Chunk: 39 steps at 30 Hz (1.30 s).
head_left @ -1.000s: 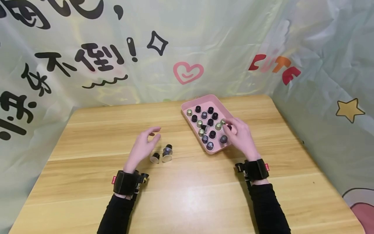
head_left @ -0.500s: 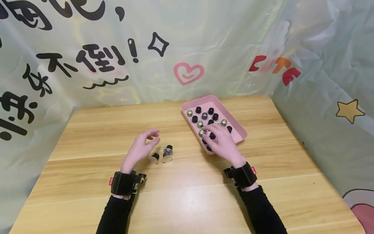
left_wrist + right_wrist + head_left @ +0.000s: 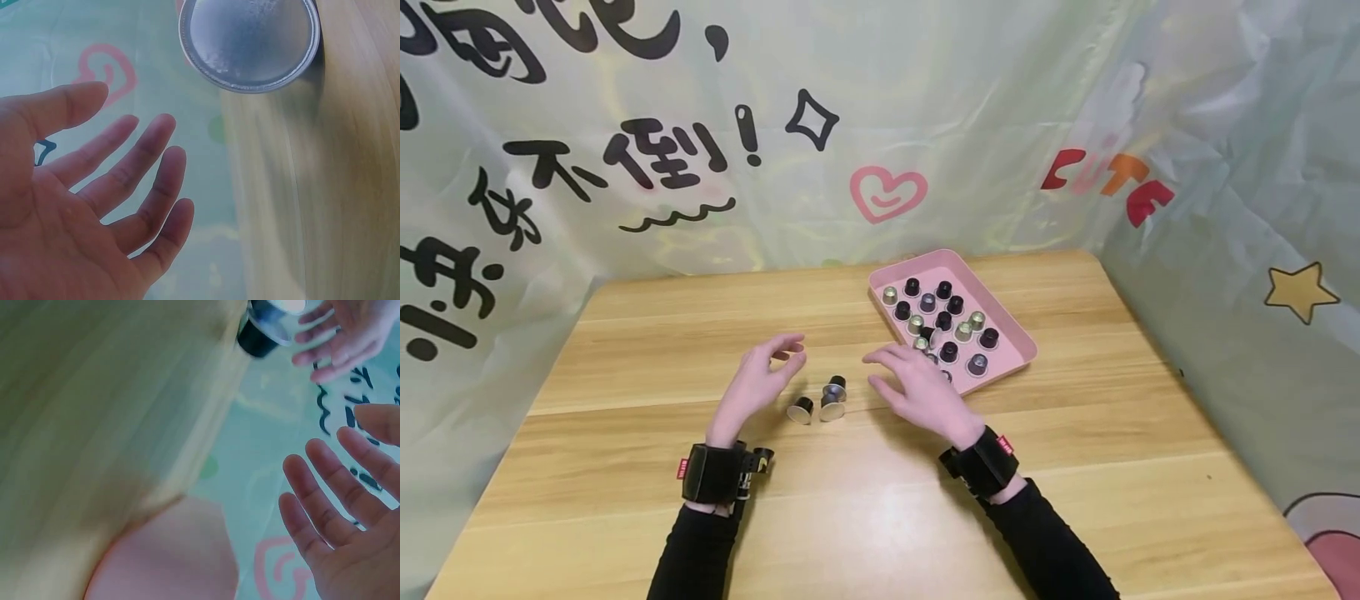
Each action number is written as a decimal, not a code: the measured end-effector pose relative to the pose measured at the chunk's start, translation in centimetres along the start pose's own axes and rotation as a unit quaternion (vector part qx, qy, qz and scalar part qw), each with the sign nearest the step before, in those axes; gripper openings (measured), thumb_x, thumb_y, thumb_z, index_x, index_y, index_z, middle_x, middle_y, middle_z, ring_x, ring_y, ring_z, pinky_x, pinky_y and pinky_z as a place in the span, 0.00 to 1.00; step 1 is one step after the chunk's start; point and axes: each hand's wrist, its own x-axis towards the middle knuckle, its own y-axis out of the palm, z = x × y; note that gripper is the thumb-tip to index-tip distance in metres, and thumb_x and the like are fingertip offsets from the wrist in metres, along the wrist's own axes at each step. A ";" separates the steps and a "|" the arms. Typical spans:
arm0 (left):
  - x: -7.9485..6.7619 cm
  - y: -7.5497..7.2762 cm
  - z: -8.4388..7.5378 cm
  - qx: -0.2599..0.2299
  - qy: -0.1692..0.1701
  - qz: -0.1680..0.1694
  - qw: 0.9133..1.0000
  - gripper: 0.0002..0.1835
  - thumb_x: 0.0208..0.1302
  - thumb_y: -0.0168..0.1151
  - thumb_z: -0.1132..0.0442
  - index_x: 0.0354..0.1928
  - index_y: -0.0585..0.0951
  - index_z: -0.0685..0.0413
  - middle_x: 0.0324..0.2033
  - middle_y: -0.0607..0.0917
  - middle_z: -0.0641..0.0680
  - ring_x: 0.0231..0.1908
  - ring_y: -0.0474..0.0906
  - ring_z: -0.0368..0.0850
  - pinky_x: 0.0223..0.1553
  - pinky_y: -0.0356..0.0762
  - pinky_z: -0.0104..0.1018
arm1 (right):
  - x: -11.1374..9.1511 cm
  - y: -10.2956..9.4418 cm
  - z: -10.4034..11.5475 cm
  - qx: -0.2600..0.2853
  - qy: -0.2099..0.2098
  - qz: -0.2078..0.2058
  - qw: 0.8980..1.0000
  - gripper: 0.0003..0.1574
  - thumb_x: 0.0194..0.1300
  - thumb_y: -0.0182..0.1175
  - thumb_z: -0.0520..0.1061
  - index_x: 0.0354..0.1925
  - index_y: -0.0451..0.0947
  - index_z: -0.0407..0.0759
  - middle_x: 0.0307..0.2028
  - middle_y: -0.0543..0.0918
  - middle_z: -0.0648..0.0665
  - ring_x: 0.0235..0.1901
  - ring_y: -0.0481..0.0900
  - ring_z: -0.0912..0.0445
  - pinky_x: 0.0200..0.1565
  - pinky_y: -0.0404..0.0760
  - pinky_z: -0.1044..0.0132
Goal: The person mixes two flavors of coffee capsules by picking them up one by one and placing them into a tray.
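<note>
Three loose coffee capsules lie on the wooden table: one capsule (image 3: 801, 410) tipped toward the left, and two close together, the far capsule (image 3: 835, 386) and the near capsule (image 3: 832, 408). My left hand (image 3: 758, 380) hovers just left of them, fingers relaxed and holding nothing. In the left wrist view the round foil lid of a capsule (image 3: 250, 44) shows beyond the spread fingers. My right hand (image 3: 923, 395) is over the near left edge of the pink tray (image 3: 1021, 360), its fingers loosely extended toward the loose capsules. Nothing is between those fingers in the right wrist view.
Several black, green and grey-blue capsules stand in the tray, mostly lid down; one dark capsule (image 3: 931, 335) lies on its side. My right hand hides part of the tray's near left corner. A printed cloth (image 3: 985, 167) hangs behind the table (image 3: 700, 325).
My right hand has moved left, from the tray's right side across its near capsules to its left edge. My left hand has hardly moved beside the loose capsules.
</note>
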 end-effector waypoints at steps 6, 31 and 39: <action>0.0 0.0 0.0 0.001 0.008 -0.008 1.000 0.24 0.74 0.56 0.59 0.68 0.73 0.60 0.59 0.82 0.65 0.58 0.76 0.62 0.61 0.71 0.62 | 1.3 1.4 0.4 0.003 -0.006 0.040 0.999 0.19 0.72 0.58 0.44 0.59 0.79 0.41 0.57 0.83 0.39 0.58 0.81 0.47 0.63 0.79 0.52; 0.0 0.2 0.1 0.008 0.012 -0.011 1.000 0.23 0.75 0.55 0.59 0.68 0.73 0.60 0.59 0.82 0.66 0.58 0.77 0.62 0.60 0.73 0.62 | 3.7 3.2 1.4 -0.041 -0.043 0.181 0.982 0.24 0.74 0.53 0.38 0.66 0.74 0.44 0.62 0.80 0.39 0.60 0.80 0.46 0.67 0.76 0.52; -0.1 0.1 -0.1 0.006 0.012 -0.007 1.000 0.23 0.75 0.55 0.60 0.68 0.72 0.60 0.59 0.82 0.65 0.58 0.77 0.62 0.58 0.74 0.61 | 4.5 3.3 1.6 -0.068 -0.032 0.217 0.973 0.22 0.74 0.56 0.41 0.64 0.77 0.47 0.57 0.83 0.44 0.56 0.82 0.49 0.63 0.79 0.56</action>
